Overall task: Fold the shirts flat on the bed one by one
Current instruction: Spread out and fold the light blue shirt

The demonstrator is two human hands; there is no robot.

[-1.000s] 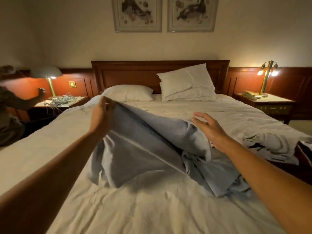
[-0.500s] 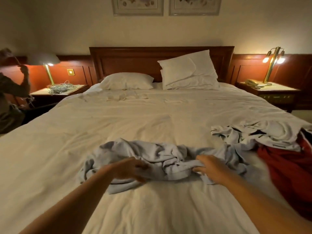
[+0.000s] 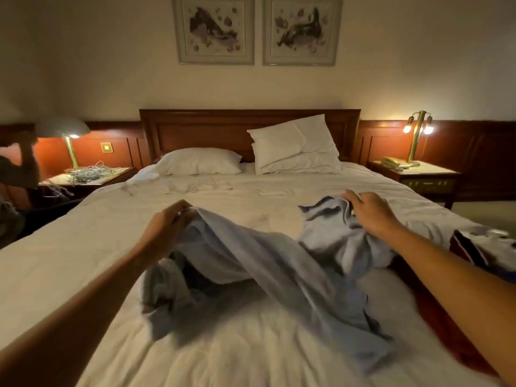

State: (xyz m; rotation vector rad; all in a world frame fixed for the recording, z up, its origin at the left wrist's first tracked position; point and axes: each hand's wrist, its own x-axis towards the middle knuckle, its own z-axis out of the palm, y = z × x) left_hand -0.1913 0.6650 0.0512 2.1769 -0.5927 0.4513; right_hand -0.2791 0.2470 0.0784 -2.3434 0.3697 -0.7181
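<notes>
Centre frame, left grip (image 3: 167, 223) and right grip (image 3: 368, 215) both clutching crumpled pale blue fabric shirt (image 3: 251, 261), rumpled white-sheeted bed (image 3: 83, 261) beneath, wooden headboard (image 3: 209, 129), lit brass lamp (image 3: 417, 135) upper right

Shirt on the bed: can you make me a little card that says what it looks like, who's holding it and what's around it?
shirt: light blue, crumpled, not folded yet, partly lifted
left hand: grips one edge of the shirt
right hand: grips another edge, farther right
bed: white, wrinkled cover
pillows: two, by the headboard
red garment: lies at the bed's right edge
</notes>
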